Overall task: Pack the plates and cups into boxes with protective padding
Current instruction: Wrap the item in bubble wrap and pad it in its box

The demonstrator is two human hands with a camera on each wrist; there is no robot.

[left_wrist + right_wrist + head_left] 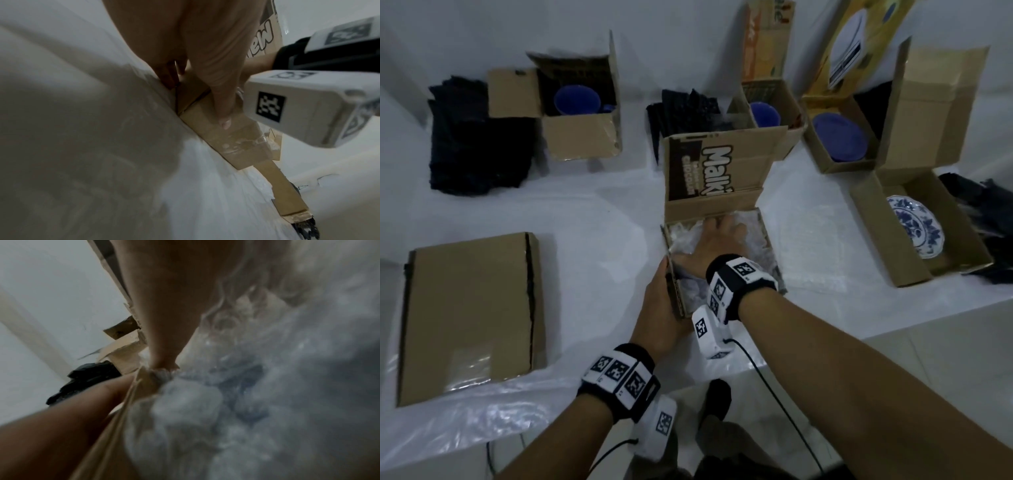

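The bubble wrap [722, 236] lies inside the open printed box [717, 178] at the middle of the table [602, 205], and the right hand [717, 240] lies on it with fingers spread flat, apparently bedding the padding into the bottom. The left hand [659, 308] grips the box's near-left wall, thumb on the front and fingers round the corner, likely to steady it. Blue cups and plates wait in other boxes behind.

Bubble wrap [753, 236] in the middle box [717, 192], closed box [469, 315] left, plate box [876, 219] right.
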